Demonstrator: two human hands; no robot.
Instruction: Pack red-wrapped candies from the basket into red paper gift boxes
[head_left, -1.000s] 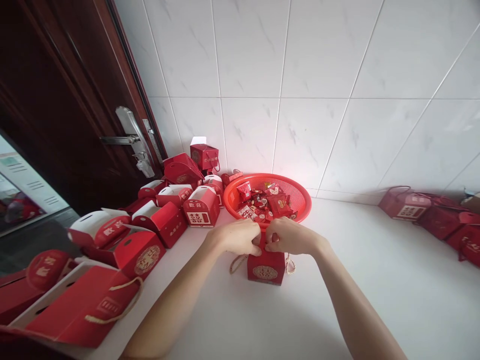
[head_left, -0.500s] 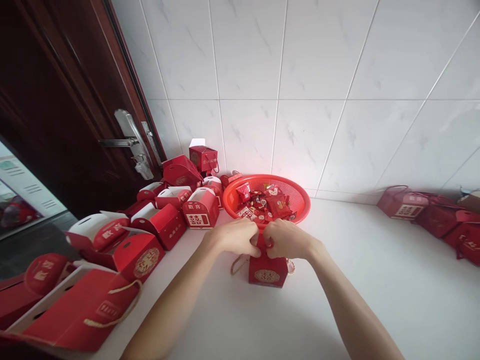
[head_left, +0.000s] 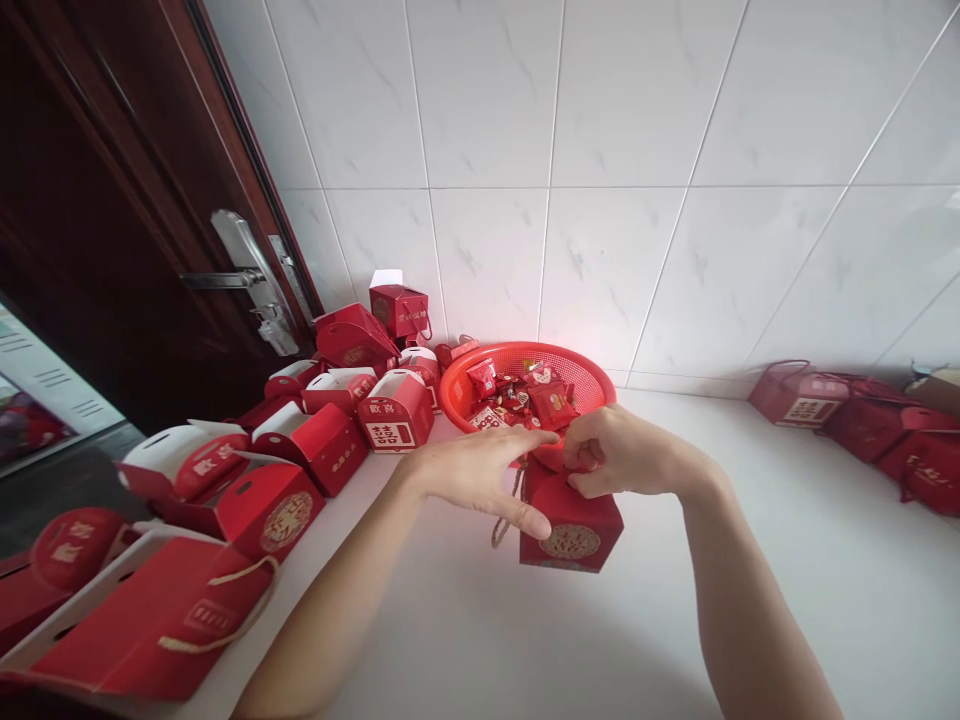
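A small red gift box (head_left: 574,515) with a gold round emblem on its front stands in the middle, slightly turned. My right hand (head_left: 622,450) has its fingers curled around the top of this box, thumb on the near side. My left hand (head_left: 480,475) is open at the box's left, fingers stretched towards the right hand and thumb in front of the box's face; whether it touches is unclear. A twisted rope handle (head_left: 498,532) hangs at the box's left side. Just behind, an orange-red plastic basket (head_left: 450,395) holds wrapped sweets (head_left: 553,404).
Several open red boxes (head_left: 281,510) crowd the left of the white tabletop (head_left: 450,640), beside a dark door with a metal handle (head_left: 247,280). More red boxes (head_left: 799,395) and bags stand at the right against the tiled wall (head_left: 622,250).
The gift box has shifted right and turned a little with my right hand. My left hand has let go of its top and opened out. The view has tilted slightly.
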